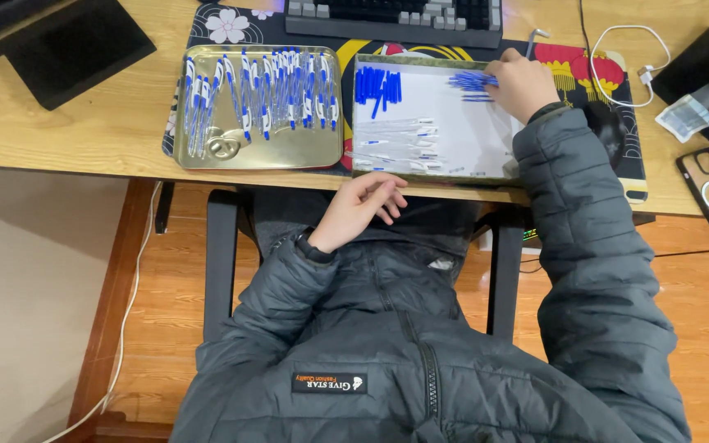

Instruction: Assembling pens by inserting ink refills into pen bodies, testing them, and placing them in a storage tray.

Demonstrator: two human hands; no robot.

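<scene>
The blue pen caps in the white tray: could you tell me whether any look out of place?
Yes, slightly. In the row of blue pen caps at the white tray's top left, one lies slanted below the others, which stand parallel.

The right hand (pixel 521 82) hides its own fingers and part of the loose blue pen refills (pixel 471 80), while the dark grey keyboard (pixel 394 18) is cut off by the top edge.

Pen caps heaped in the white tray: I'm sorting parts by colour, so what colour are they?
Blue: the pen caps in the white tray, seen in the head view.
</scene>
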